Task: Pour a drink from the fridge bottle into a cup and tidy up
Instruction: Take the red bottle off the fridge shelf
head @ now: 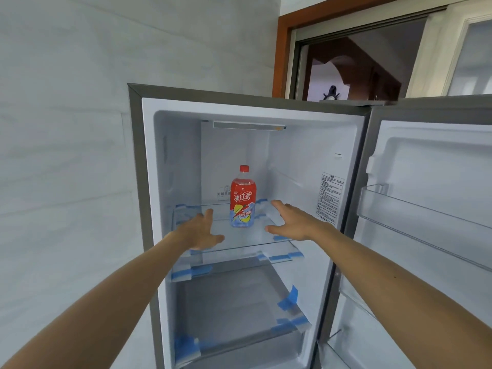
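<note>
At the middle of the frame, inside the open fridge, the bottle stands upright on the upper glass shelf, toward the back and roughly midway between the side walls. It is a clear plastic bottle with a red screw cap and a rounded shoulder. A wrapper covers most of its body: bright red above, with large white lettering, and pale blue below, with a yellow-green fruit shape and a slanted white band. A thin strip of reddish drink shows at the base. The left grip, a bare hand, reaches in at the bottle's left, its fingers straight and spread and the thumb out; it is near the bottle but apart from it. The right grip reaches in at the bottle's right, also spread wide with straight fingers and the thumb pointing inward, likewise not touching the bottle. Whether either palm rests on the glass cannot be told. Blue tape marks the shelf corners and the drawer below. At the right of the frame the fridge door stands open, with a clear door bin. A printed sticker sits on the right inner wall.
</note>
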A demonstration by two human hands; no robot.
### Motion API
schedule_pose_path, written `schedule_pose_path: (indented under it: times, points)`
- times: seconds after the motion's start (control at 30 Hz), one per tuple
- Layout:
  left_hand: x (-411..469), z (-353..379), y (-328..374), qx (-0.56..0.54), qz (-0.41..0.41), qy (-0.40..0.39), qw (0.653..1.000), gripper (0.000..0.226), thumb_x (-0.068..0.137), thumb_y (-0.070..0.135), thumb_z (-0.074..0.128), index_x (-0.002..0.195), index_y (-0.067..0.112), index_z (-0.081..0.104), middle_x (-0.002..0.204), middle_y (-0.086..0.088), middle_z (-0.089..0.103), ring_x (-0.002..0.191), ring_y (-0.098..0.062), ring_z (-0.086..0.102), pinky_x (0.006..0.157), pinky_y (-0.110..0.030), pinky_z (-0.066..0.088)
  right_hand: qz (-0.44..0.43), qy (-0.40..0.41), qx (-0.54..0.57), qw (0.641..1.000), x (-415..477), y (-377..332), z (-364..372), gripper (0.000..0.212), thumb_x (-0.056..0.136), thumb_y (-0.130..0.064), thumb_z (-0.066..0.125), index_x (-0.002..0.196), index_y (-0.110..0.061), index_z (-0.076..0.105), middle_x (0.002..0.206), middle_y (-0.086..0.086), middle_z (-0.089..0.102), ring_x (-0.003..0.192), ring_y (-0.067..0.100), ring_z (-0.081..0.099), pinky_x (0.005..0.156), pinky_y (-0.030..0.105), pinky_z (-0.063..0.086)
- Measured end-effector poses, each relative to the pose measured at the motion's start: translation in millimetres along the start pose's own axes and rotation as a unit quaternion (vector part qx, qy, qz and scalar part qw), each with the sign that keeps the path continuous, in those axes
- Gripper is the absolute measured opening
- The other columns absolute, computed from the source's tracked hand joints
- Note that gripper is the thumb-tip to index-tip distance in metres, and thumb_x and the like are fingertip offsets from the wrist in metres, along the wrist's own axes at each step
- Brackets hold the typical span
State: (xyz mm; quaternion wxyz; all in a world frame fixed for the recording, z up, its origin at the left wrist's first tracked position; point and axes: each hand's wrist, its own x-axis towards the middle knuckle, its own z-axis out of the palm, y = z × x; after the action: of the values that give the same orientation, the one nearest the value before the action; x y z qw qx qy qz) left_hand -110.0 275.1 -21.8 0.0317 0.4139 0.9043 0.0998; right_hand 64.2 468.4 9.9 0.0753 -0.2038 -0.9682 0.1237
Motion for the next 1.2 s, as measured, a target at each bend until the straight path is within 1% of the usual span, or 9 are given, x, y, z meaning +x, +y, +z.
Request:
schedule_pose_path:
  times: [0.33,0.47,0.6,0.77,0.87,0.97,1.03,1.13,1.2]
  points:
    - [70,11,-1,-0.005,0.006,-0.024,1.000,0.089,0.093,0.057,0.055,0.157,0.018,0.006,0.161,-0.014,0.026,0.143,-0.033,0.037,0.113,-0.047,0.035,0.020,0.011,0.032,0.999,67,10,5,0.078,0.093,-0.047,0.060,0.153,-0.020,0.017,0.154,0.013,0.035,0.132,0.030,0.046,0.104,0.040,0.042]
    - [93,16,-3,-0.024,0.009,-0.033,0.999,0.089,0.093,0.055,0.057,0.156,0.016,0.008,0.160,-0.013,0.029,0.141,-0.031,0.039,0.111,-0.044,0.038,0.017,0.022,0.065,0.998,98,14,9,0.081,0.093,-0.044,0.061,0.154,-0.019,0.014,0.156,0.013,0.031,0.135,0.030,0.043,0.107,0.041,0.041]
    - [131,17,-5,-0.044,-0.021,-0.022,0.999,0.088,0.092,0.054,0.058,0.156,0.015,0.010,0.157,-0.013,0.032,0.140,-0.031,0.041,0.108,-0.042,0.039,-0.010,0.021,0.103,0.994,149,21,8,0.084,0.090,-0.047,0.064,0.154,-0.023,0.014,0.157,0.011,0.029,0.137,0.030,0.041,0.109,0.046,0.040]
    - [148,24,-2,-0.056,-0.030,-0.024,0.998,0.090,0.093,0.053,0.058,0.157,0.015,0.007,0.159,-0.013,0.030,0.142,-0.030,0.039,0.110,-0.042,0.039,-0.025,0.038,0.171,0.984,180,27,16,0.082,0.090,-0.033,0.070,0.153,-0.021,0.019,0.153,0.013,0.035,0.136,0.034,0.042,0.108,0.049,0.039]
    - [152,33,-2,-0.063,-0.027,-0.034,0.997,0.092,0.092,0.053,0.059,0.157,0.015,0.006,0.159,-0.013,0.029,0.142,-0.030,0.039,0.111,-0.041,0.039,-0.016,0.051,0.222,0.974,187,28,27,0.089,0.087,-0.028,0.073,0.154,-0.022,0.015,0.152,0.012,0.037,0.135,0.033,0.044,0.106,0.048,0.040]
    - [170,37,-3,-0.070,-0.039,-0.040,0.996,0.091,0.092,0.052,0.060,0.157,0.016,0.007,0.160,-0.013,0.028,0.142,-0.029,0.038,0.111,-0.041,0.039,-0.026,0.049,0.294,0.954,210,33,34,0.097,0.082,-0.026,0.079,0.154,-0.029,0.014,0.151,0.010,0.041,0.132,0.030,0.049,0.104,0.054,0.045]
    - [176,39,-5,-0.069,-0.045,-0.048,0.995,0.090,0.093,0.052,0.060,0.157,0.017,0.007,0.161,-0.013,0.027,0.143,-0.029,0.037,0.110,-0.040,0.039,-0.032,0.048,0.331,0.942,222,35,40,0.096,0.080,-0.023,0.080,0.153,-0.029,0.017,0.149,0.008,0.044,0.129,0.029,0.052,0.100,0.050,0.050]
    - [184,44,-9,-0.071,-0.055,-0.054,0.994,0.090,0.093,0.052,0.059,0.157,0.017,0.007,0.161,-0.012,0.027,0.143,-0.029,0.038,0.109,-0.040,0.039,-0.042,0.036,0.371,0.927,233,39,47,0.093,0.079,-0.017,0.080,0.151,-0.028,0.023,0.146,0.006,0.046,0.126,0.029,0.054,0.087,0.036,0.053]
    - [187,45,-11,-0.071,-0.059,-0.056,0.994,0.091,0.093,0.052,0.060,0.158,0.017,0.006,0.161,-0.012,0.026,0.143,-0.030,0.038,0.109,-0.040,0.039,-0.055,0.030,0.390,0.919,239,43,49,0.089,0.077,-0.018,0.082,0.148,-0.030,0.029,0.143,0.005,0.050,0.122,0.027,0.057,0.083,0.033,0.054]
